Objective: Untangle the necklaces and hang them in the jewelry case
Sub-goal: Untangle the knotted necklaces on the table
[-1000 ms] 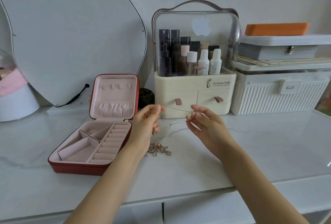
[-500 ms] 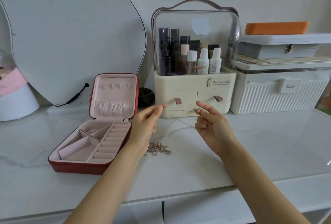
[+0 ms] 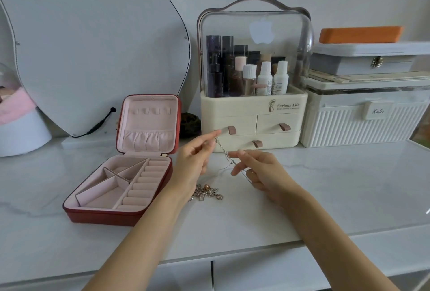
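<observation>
A thin silver necklace chain (image 3: 225,153) runs slanted between my two hands above the white tabletop. My left hand (image 3: 194,162) pinches its upper end between thumb and forefinger. My right hand (image 3: 260,170) grips the chain lower down, fingers partly spread. A tangled heap of gold and silver necklaces (image 3: 207,193) lies on the table just below my left hand. The red jewelry case (image 3: 125,214) stands open at the left, pink inside, with small hooks in its upright lid (image 3: 151,111).
A cream cosmetics organizer (image 3: 253,123) with drawers stands right behind my hands. A white ribbed storage box (image 3: 363,123) is at the right, a curved mirror (image 3: 93,34) at the back left. The table's front edge (image 3: 256,253) runs below my forearms.
The chain was stretched level between my hands; now it slants, with my right hand lower and closer to the left. The heap and the case have not moved.
</observation>
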